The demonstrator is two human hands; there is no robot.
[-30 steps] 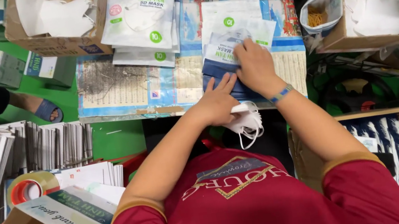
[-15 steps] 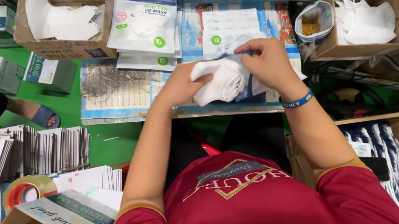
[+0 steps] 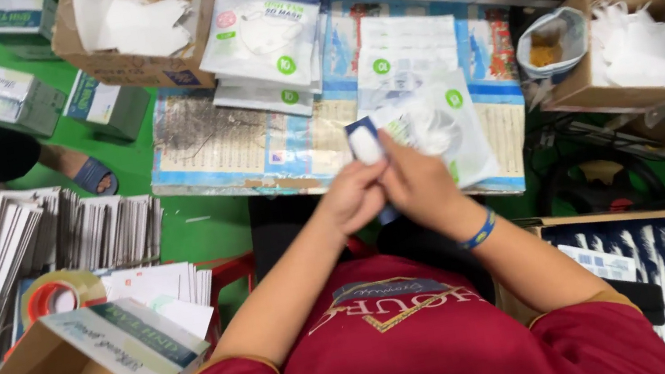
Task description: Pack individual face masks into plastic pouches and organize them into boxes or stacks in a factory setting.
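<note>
Mask pouch (image 3: pixel 439 130) in both hands' grip

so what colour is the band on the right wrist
Blue, the wristband on the right hand, in the head view.

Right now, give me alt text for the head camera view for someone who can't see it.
A person's left hand and right hand together hold a clear pouch with a white mask inside, above a table stacked with packaged masks and cardboard boxes of loose white masks.
</note>
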